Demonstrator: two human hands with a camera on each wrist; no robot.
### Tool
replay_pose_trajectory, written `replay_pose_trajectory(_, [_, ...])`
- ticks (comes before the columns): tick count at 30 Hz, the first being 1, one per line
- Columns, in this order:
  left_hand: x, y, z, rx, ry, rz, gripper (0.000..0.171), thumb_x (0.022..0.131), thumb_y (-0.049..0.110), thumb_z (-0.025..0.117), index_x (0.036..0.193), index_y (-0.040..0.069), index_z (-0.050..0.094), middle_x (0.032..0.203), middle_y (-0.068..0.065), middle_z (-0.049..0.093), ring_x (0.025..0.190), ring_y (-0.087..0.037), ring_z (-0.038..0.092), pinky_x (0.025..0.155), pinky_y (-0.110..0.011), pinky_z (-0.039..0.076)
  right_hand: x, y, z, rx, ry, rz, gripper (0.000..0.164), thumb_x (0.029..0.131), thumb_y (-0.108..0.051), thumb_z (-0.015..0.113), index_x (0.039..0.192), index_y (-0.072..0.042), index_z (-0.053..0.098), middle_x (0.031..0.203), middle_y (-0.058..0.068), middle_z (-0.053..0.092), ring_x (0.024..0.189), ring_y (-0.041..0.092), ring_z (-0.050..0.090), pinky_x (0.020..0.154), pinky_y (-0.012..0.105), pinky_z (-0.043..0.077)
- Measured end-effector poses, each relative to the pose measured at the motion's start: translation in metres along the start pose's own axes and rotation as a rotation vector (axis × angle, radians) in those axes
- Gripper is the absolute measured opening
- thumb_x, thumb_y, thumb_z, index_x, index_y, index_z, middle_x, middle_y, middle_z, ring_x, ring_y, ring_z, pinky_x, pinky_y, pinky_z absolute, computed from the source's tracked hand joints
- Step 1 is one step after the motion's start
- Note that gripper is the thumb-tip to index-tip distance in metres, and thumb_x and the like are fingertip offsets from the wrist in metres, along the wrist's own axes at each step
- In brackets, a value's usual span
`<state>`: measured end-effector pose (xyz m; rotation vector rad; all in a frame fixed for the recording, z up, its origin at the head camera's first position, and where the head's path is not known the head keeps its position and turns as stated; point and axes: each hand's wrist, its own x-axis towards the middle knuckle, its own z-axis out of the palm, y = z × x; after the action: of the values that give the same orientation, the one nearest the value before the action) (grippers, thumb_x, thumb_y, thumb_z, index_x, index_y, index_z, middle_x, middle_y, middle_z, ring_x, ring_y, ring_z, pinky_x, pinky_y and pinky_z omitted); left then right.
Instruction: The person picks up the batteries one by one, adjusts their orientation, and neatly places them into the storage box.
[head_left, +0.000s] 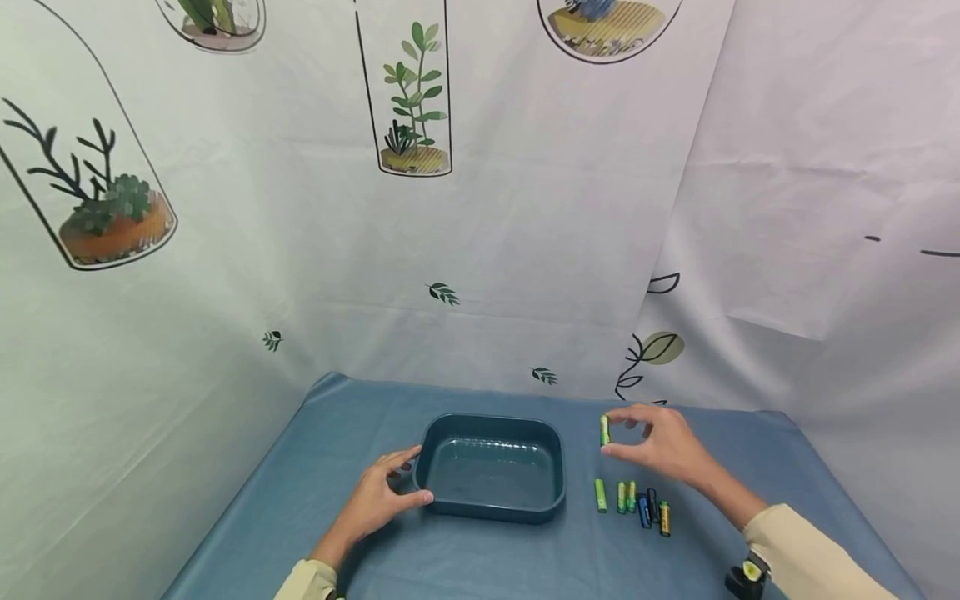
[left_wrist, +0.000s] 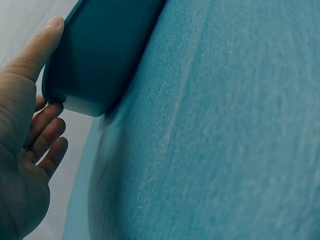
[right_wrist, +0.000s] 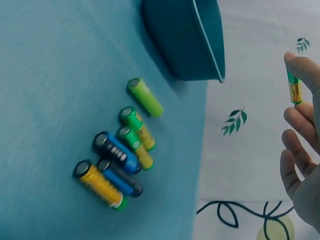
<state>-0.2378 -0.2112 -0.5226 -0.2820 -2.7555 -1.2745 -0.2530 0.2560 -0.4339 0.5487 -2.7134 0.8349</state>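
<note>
Left hand [head_left: 381, 497] gripping, right hand [head_left: 663, 444] pinching (well apart).

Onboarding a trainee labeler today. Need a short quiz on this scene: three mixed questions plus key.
1. How many loose batteries lie on the blue cloth?
2. True or false: the left hand is holding a battery.
3. What does the right hand pinch?
A) a blue battery
B) a green-and-yellow battery
C) nothing

Key:
1. Six.
2. False; it grips one end of the dark teal dish.
3. B.
</note>
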Motion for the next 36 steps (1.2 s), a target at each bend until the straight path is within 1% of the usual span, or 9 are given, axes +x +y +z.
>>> replay_pose_trajectory(5, [0.000, 0.000, 0.000, -0.009, 0.001, 0.001, 0.078, 0.074, 0.039, 0.092, 0.144, 0.018, 0.062, 0.139, -0.011, 0.061, 0.107, -0.022, 0.063, 0.088, -0.044, 0.055, 0.013, -0.007, 0.008, 0.037, -0.010, -0.011, 0.050, 0.079, -0.052, 0.086, 0.119, -0.023, 0.077, 0.107, -0.006, 0.072, 0.089, 0.011, 0.061, 0.067, 0.030, 0.052])
replay_pose_trajectory(11, [0.000, -0.001, -0.002, -0.016, -0.006, 0.003, 0.079, 0.074, 0.039, 0.092, 0.144, 0.018, 0.061, 0.141, -0.011, 0.060, 0.110, -0.024, 0.063, 0.089, -0.043, 0.055, 0.029, -0.015, 0.021, 0.100, -0.024, -0.013, 0.052, 0.078, -0.053, 0.086, 0.120, -0.022, 0.077, 0.111, -0.003, 0.073, 0.093, 0.015, 0.064, 0.068, 0.030, 0.054])
replay_pose_trajectory(16, [0.000, -0.001, -0.002, -0.017, -0.009, 0.002, 0.079, 0.074, 0.039, 0.093, 0.144, 0.019, 0.061, 0.141, -0.011, 0.060, 0.109, -0.024, 0.063, 0.089, -0.044, 0.055, 0.041, -0.021, 0.030, 0.131, -0.039, -0.040, 0.052, 0.079, -0.051, 0.086, 0.120, -0.021, 0.077, 0.113, -0.002, 0.073, 0.097, 0.018, 0.065, 0.071, 0.031, 0.055])
replay_pose_trajectory(21, [0.000, 0.000, -0.002, -0.006, -0.009, 0.009, 0.080, 0.074, 0.040, 0.092, 0.144, 0.018, 0.061, 0.141, -0.011, 0.060, 0.112, -0.025, 0.062, 0.090, -0.045, 0.055, 0.050, -0.027, 0.040, 0.156, -0.058, -0.055, 0.053, 0.078, -0.052, 0.087, 0.120, -0.021, 0.077, 0.111, 0.003, 0.074, 0.095, 0.020, 0.066, 0.068, 0.030, 0.054])
replay_pose_trajectory(27, [0.001, 0.000, -0.001, 0.008, -0.012, 0.016, 0.080, 0.074, 0.039, 0.093, 0.144, 0.018, 0.061, 0.140, -0.011, 0.060, 0.111, -0.026, 0.062, 0.089, -0.044, 0.055, 0.059, -0.037, 0.051, 0.208, -0.089, -0.049, 0.053, 0.077, -0.051, 0.088, 0.120, -0.023, 0.077, 0.115, -0.002, 0.073, 0.097, 0.020, 0.066, 0.069, 0.030, 0.054])
replay_pose_trajectory(28, [0.000, 0.000, -0.001, 0.009, -0.012, 0.017, 0.080, 0.074, 0.039, 0.093, 0.144, 0.018, 0.061, 0.140, -0.011, 0.060, 0.111, -0.025, 0.062, 0.089, -0.044, 0.055, 0.061, -0.039, 0.052, 0.217, -0.095, -0.048, 0.053, 0.077, -0.051, 0.088, 0.120, -0.023, 0.077, 0.115, -0.002, 0.073, 0.097, 0.021, 0.066, 0.069, 0.030, 0.054])
replay_pose_trajectory(31, [0.001, -0.001, -0.001, 0.010, -0.009, 0.021, 0.080, 0.074, 0.039, 0.093, 0.144, 0.017, 0.061, 0.141, -0.011, 0.060, 0.112, -0.025, 0.062, 0.089, -0.043, 0.055, 0.066, -0.043, 0.058, 0.242, -0.105, -0.045, 0.052, 0.077, -0.051, 0.088, 0.120, -0.023, 0.077, 0.112, 0.000, 0.074, 0.096, 0.022, 0.066, 0.065, 0.030, 0.054])
replay_pose_trajectory(36, [0.001, -0.001, 0.000, 0.005, -0.009, 0.028, 0.080, 0.074, 0.038, 0.093, 0.144, 0.017, 0.061, 0.140, -0.011, 0.060, 0.113, -0.026, 0.062, 0.089, -0.042, 0.055, 0.076, -0.050, 0.067, 0.258, -0.108, -0.039, 0.051, 0.077, -0.051, 0.088, 0.119, -0.024, 0.077, 0.107, -0.003, 0.074, 0.095, 0.019, 0.066, 0.064, 0.030, 0.053])
